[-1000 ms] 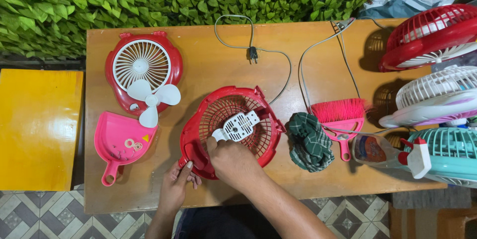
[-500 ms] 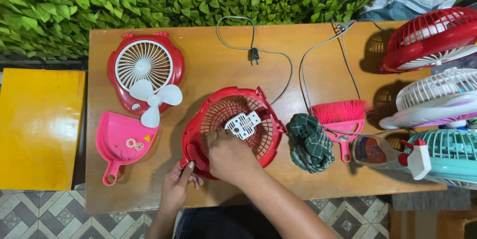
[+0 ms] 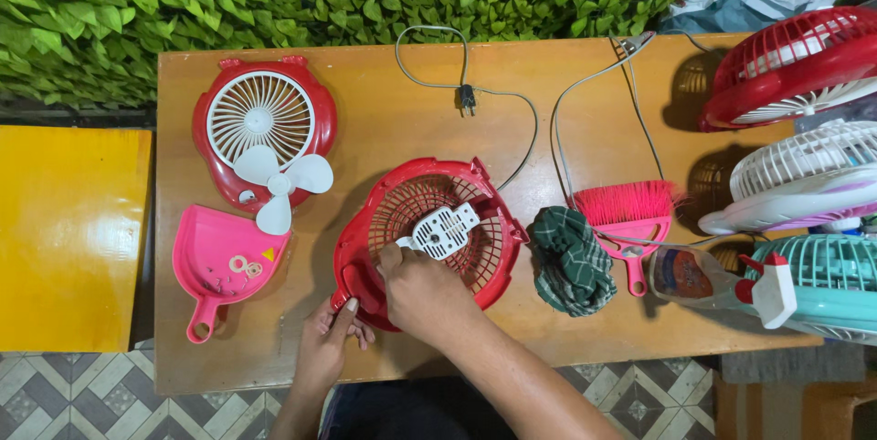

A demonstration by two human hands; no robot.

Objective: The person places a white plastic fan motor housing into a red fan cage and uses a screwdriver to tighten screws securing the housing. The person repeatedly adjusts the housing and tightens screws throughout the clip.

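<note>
The red fan housing (image 3: 429,239) lies grille-up near the front edge of the wooden worktop (image 3: 384,120), and the white motor bracket (image 3: 443,230) at its centre sits a little differently than it did a second ago: it has turned slightly and its near end now points down toward the right hand (image 3: 422,292). That hand rests over the lower rim of the housing with its fingers curled in, the fingertips (image 3: 391,255) pinching at the tip of the bracket; whether a small tool is between them cannot be told. The left hand (image 3: 331,338) grips the housing's lower left edge from below, thumb up against the red plastic, much where it was before. The shift suggests the bracket is loose in its seat and being worked on rather than fixed fast. To the left lie the red front cover with its white grille (image 3: 263,129), the white fan blade (image 3: 279,184) and a pink dustpan (image 3: 224,262) holding small rings and screws. To the right lie a green checked cloth (image 3: 571,262), a pink hand brush (image 3: 628,216) and a spray bottle (image 3: 703,277).
</note>
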